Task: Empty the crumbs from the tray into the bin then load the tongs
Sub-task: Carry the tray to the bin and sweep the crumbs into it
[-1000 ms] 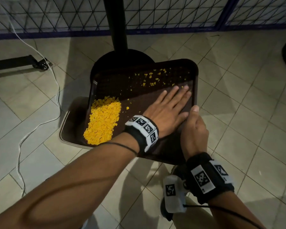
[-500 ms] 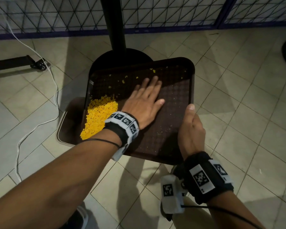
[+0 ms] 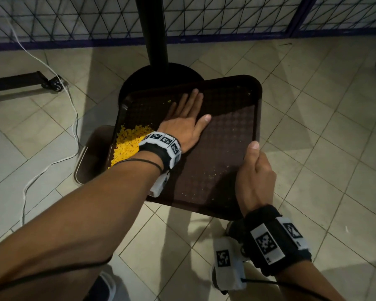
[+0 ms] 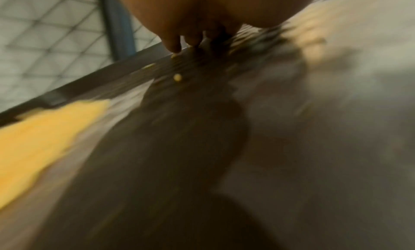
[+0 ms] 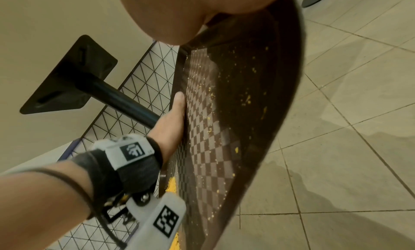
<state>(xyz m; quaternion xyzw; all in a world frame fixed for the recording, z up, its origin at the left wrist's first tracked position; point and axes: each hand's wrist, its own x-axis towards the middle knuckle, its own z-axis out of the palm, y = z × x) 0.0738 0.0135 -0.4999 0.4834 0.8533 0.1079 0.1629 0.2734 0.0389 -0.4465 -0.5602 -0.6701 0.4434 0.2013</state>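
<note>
A dark brown tray (image 3: 226, 131) is held tilted down to the left over a brown bin (image 3: 91, 153) on the floor. Yellow crumbs (image 3: 128, 142) are heaped at the tray's low left edge, above the bin. My left hand (image 3: 182, 120) lies flat on the tray with straight fingers, beside the heap. My right hand (image 3: 256, 170) grips the tray's right rim, thumb on top. Small crumb specks dot the tray (image 5: 224, 112). The left wrist view is blurred; the crumbs (image 4: 44, 129) show as a yellow smear. No tongs are in view.
A black table post (image 3: 154, 31) with a round base stands just behind the tray. A wire mesh fence (image 3: 226, 14) runs along the back. A white cable (image 3: 52, 148) trails over the tiled floor at left, near a black wheeled bar (image 3: 20, 81).
My left hand has swept leftward across the tray, pushing the scattered crumbs toward the heap. The heap looks smaller and sits partly behind my wrist. The right hand keeps its hold.
</note>
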